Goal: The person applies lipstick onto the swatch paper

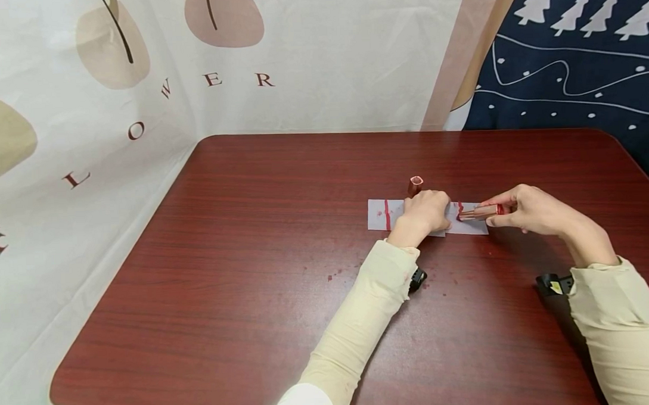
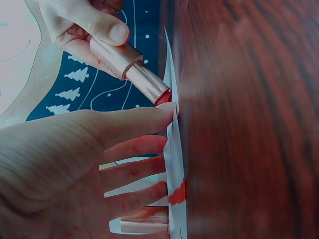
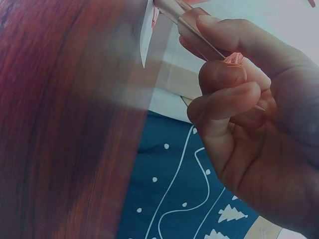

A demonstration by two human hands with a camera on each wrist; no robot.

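White paper (image 1: 377,223) lies flat on the table, with a red stripe at its left part and a red mark at its right. My left hand (image 1: 425,212) presses it down with fairly straight fingertips, seen in the left wrist view. My right hand (image 1: 542,210) pinches a rose-gold lipstick (image 1: 477,213) between thumb and fingers. Its red tip (image 2: 164,96) meets the right part of the paper, just beyond the left thumb. Behind the left hand a rose-gold lipstick cap (image 1: 414,187) stands upright, its hollow end up.
The dark red-brown wooden table (image 1: 224,259) carries small red specks (image 1: 332,278) in front of the paper. A white printed cloth (image 1: 326,95) hangs at the back and left. A navy cloth with trees (image 1: 567,69) hangs at the right.
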